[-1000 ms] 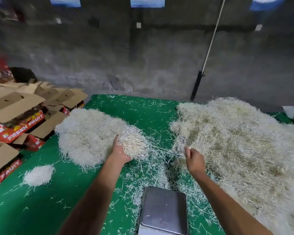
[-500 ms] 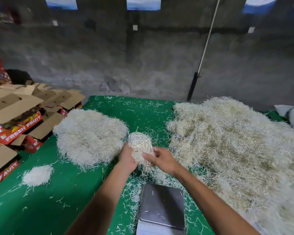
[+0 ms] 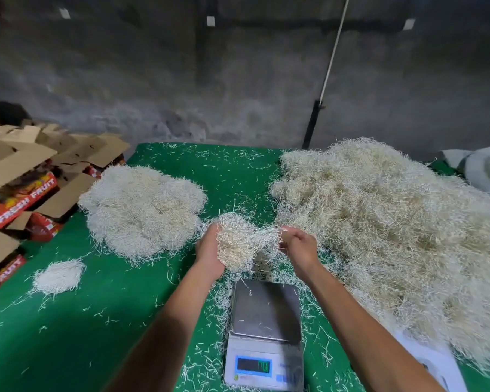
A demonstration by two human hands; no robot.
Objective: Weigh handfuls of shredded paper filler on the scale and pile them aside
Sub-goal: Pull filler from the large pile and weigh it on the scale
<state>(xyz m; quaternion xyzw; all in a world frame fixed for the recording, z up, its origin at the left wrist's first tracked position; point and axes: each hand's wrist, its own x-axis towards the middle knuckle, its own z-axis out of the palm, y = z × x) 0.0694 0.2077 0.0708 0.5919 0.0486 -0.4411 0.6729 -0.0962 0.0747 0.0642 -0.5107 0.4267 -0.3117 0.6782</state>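
A handful of shredded paper filler [image 3: 242,244] hangs between both hands, just beyond the scale. My left hand [image 3: 208,254] cups it from the left and below. My right hand [image 3: 297,246] pinches its right edge with closed fingers. The scale [image 3: 265,332] has a bare steel pan with a few stray shreds and a lit display at the near end. A big heap of filler [image 3: 385,230] covers the right side of the green cloth [image 3: 96,321]. A flatter pile [image 3: 142,207] lies at the left, and a small tuft [image 3: 58,275] nearer the left edge.
Flattened and open cardboard fruit boxes [image 3: 23,179] are stacked past the table's left edge. A grey wall stands behind, with a white pole [image 3: 330,66] leaning on it. A pale sack [image 3: 481,168] sits at the far right. Loose shreds litter the cloth around the scale.
My left hand drew a handful off the left pile toward the centre. My right hand left the big heap and took hold of that handful. The view tilted down, showing the scale's display.
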